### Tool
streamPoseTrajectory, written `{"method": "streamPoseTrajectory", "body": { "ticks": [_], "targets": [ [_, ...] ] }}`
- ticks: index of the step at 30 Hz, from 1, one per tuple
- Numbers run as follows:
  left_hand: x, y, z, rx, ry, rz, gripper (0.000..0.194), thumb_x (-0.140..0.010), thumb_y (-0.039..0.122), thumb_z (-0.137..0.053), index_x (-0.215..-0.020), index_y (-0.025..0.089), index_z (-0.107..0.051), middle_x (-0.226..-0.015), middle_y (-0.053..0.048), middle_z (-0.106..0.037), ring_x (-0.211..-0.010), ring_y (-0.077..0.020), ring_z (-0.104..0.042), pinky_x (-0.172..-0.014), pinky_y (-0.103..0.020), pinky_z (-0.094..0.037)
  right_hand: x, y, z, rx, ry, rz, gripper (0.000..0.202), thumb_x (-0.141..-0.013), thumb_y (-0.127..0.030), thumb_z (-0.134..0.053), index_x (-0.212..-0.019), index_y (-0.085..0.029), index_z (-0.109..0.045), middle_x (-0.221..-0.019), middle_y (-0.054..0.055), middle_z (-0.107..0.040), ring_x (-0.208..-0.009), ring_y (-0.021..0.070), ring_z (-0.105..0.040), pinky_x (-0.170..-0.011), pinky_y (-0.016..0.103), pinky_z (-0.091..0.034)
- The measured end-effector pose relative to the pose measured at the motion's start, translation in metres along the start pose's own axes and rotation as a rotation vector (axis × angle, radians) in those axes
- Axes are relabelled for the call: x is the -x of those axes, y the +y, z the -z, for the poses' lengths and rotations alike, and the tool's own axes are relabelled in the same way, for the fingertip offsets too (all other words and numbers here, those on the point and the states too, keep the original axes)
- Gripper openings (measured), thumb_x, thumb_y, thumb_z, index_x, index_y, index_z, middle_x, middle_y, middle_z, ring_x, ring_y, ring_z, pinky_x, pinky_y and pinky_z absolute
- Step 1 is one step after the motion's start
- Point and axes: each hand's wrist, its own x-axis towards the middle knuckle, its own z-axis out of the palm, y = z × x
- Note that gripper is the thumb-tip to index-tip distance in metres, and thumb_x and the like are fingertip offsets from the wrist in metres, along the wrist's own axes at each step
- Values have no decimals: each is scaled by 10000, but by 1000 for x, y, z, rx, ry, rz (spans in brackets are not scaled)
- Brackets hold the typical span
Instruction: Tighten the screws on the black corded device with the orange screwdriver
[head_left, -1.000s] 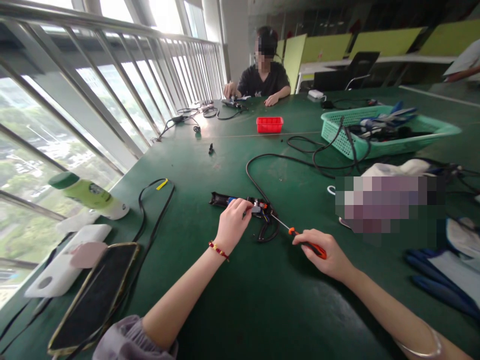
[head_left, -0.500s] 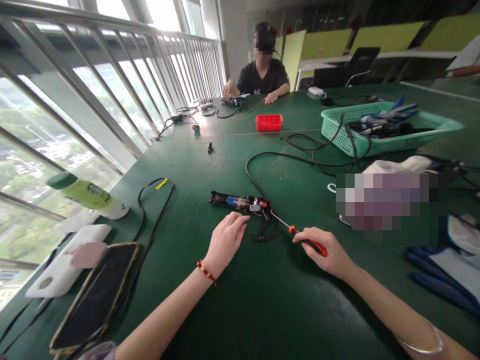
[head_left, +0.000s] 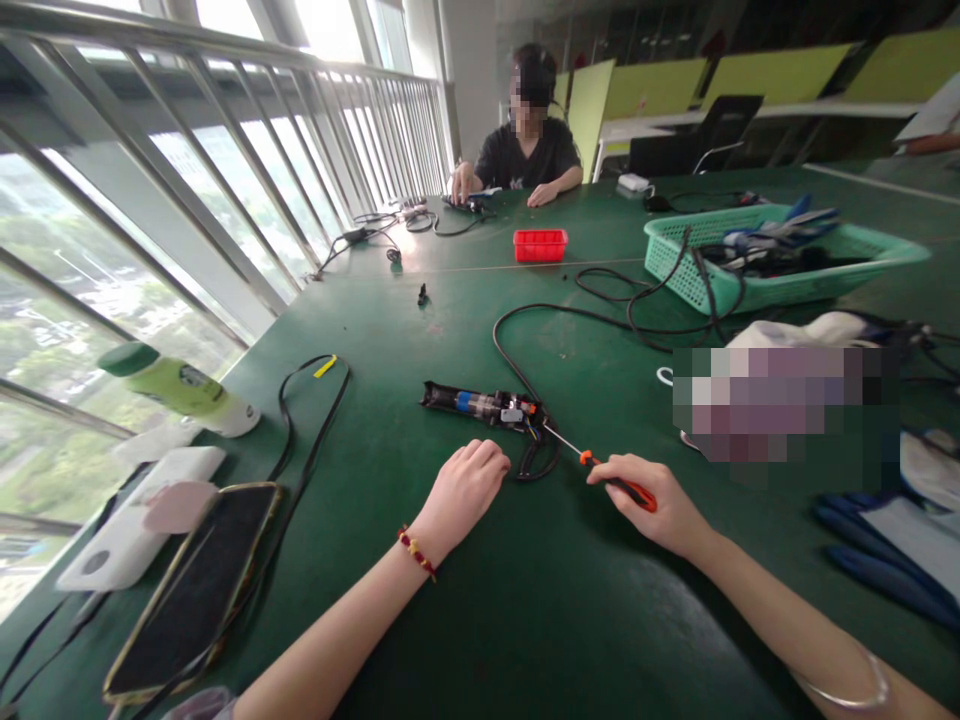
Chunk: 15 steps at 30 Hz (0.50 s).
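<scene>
A black device with a blue band (head_left: 474, 403) and bared wiring at its right end lies on the green table (head_left: 525, 600). My right hand (head_left: 645, 495) is closed around the orange and black handle of a screwdriver (head_left: 564, 440), whose tip meets the wired end of the device. Just below the device rests my left hand (head_left: 469, 490), fingers curled together; whether they hold anything is hidden. A black cable (head_left: 555, 306) runs from the device's right end toward the basket.
A green basket (head_left: 787, 290) of parts stands back right, a red tray (head_left: 540, 246) behind the device. To the left are a bottle (head_left: 187, 392), a phone (head_left: 195, 590) and a white power bank (head_left: 142, 520). A person in black (head_left: 529, 150) sits opposite. Gloves (head_left: 892, 555) lie right.
My left hand has drawn slightly down and away from the device, its fingers curling in. The screwdriver and my right hand have kept their place at the device.
</scene>
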Motion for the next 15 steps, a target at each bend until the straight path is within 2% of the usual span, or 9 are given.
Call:
{"method": "streamPoseTrajectory", "body": {
  "ticks": [4, 7, 10, 15],
  "targets": [
    [-5, -2, 0, 165, 17, 97, 87, -834, 109, -493, -851, 179, -543, -867, -13, -585, -816, -150, -545, -749, -282, -478, 0, 0, 0, -3, -9, -10, 197, -820, -159, -442, -879, -199, -626, -785, 26, -635, -710, 151, -561, -686, 298, -428],
    [-14, -4, -1, 238, 62, 144, 159, -826, 99, -484, -941, 188, -549, -866, -11, -588, -810, -147, -557, -728, -272, -481, 0, 0, 1, -1, -7, -12, 199, -823, -165, -438, -877, -194, -627, -769, 27, -632, -695, 150, -558, -675, 299, -429],
    [-27, -5, -2, 249, 151, 104, 219, -854, 118, -446, -1023, 195, -562, -938, -35, -591, -887, -159, -558, -780, -287, -476, 0, 0, 1, 13, -10, -4, 197, -818, -163, -442, -872, -190, -629, -788, 34, -643, -719, 157, -573, -694, 306, -434],
    [-51, -7, -7, 249, 334, 56, 143, -872, 178, -475, -917, 204, -608, -919, -21, -632, -888, -158, -559, -802, -309, -452, -1, 0, 1, 35, -20, -10, 201, -818, -165, -444, -881, -192, -634, -809, 36, -655, -742, 163, -587, -701, 304, -442]
  ]
}}
